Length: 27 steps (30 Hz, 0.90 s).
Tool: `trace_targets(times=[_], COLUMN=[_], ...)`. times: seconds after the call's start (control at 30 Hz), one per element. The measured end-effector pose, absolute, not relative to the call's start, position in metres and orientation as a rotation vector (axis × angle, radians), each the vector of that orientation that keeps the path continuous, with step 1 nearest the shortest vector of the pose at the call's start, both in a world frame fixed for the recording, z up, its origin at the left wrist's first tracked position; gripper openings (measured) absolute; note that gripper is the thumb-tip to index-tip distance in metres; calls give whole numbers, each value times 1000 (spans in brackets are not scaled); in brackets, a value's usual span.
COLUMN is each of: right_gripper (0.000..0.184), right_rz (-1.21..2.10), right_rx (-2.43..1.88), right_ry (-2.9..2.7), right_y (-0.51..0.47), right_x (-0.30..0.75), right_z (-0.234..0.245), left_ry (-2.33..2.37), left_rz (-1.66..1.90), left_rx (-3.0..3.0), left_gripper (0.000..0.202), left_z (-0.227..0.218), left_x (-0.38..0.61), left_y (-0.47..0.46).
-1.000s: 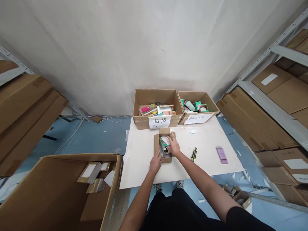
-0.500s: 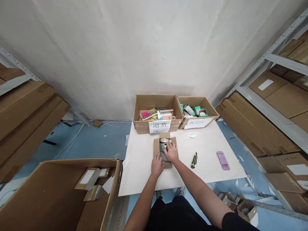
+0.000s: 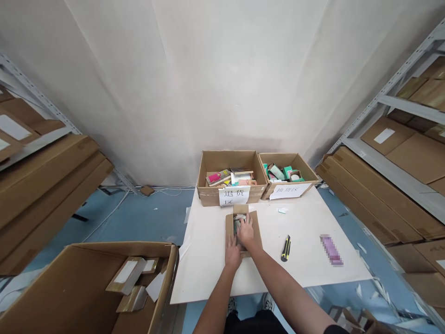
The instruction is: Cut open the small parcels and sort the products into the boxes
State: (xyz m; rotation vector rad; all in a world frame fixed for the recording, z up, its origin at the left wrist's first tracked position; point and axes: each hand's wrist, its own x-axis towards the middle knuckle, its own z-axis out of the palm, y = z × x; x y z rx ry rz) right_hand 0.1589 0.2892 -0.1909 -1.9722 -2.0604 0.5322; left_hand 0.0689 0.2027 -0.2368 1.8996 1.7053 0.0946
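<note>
Wall (image 3: 222,79), pale and faintly creased, rose behind everything. Metal shelving (image 3: 403,103) stacked with cardboard boxes flanked it on both sides. A white table (image 3: 205,273) stood before the wall, with a big open carton (image 3: 86,244) at its left edge, a few small boxes (image 3: 128,273) lying inside that. Along the table's far side sat two open boxes side by side: the larger left box (image 3: 208,200) held mixed packets, the right box (image 3: 283,158) mostly green-and-white ones, and each wore a handwritten paper label on its front. Nearer the person, a small carton (image 3: 230,228) stood with its flaps up. The right hand (image 3: 246,232) reached into it, fingers partly spread over the contents; whether it gripped anything could not be told. The left hand (image 3: 232,254), loosely curled, touched the carton's near left side, its grip unclear. Rightward lay a blurred purple thing (image 3: 331,250), a yellow-and-black cutter (image 3: 286,248) and, smallest, a pale scrap (image 3: 282,210).
</note>
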Motion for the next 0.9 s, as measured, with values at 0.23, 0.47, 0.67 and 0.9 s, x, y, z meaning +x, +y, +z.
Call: trace_targets(times=[0.23, 0.47, 0.67, 0.9], right_gripper=[47, 37, 39, 63], right_rz=[319, 134, 229, 731], right_rx=[-1679, -1578, -1762, -1997], right_ry=[-2099, -2001, -1992, -2090], right_y=[278, 272, 296, 295], right_x=[173, 220, 278, 274], right_z=[-145, -92, -101, -189], left_ry=[1859, 1944, 1928, 1934], left_rz=[51, 24, 7, 18], left_rx=[1864, 1881, 1978, 1950], left_gripper=[45, 35, 15, 24], left_z=[-229, -221, -212, -203], left_x=[70, 47, -9, -43], left_y=[208, 215, 212, 194])
